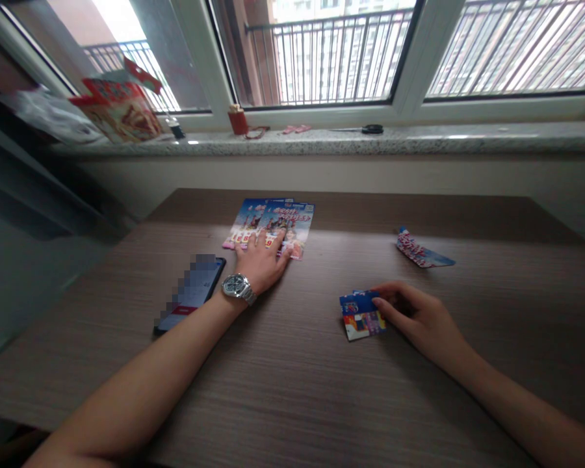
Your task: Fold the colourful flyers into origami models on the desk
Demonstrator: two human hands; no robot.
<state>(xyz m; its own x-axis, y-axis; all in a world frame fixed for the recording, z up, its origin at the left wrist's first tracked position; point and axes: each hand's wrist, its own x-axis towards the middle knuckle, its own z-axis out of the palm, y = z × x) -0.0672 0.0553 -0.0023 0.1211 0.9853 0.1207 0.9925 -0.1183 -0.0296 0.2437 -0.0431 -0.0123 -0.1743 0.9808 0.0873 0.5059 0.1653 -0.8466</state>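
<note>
My left hand (262,261) lies with its fingers spread on the lower part of some colourful printed leaflets (285,218), which overlap on the table. A silver wristwatch (238,286) is on that wrist. Between thumb and fingers, my right hand (414,315) pinches the upper right edge of a small folded leaflet (362,316), blue above with orange and white print below. Beyond the right hand, another folded leaflet (423,252) rests on the table, its panels partly raised.
A phone (190,299) lies left of my left wrist on the wooden table (292,390). Along the stone windowsill (312,144) are scissors (365,129), a red lighter-like object (237,120), a red patterned bag (121,110) and a clear plastic bag (53,117).
</note>
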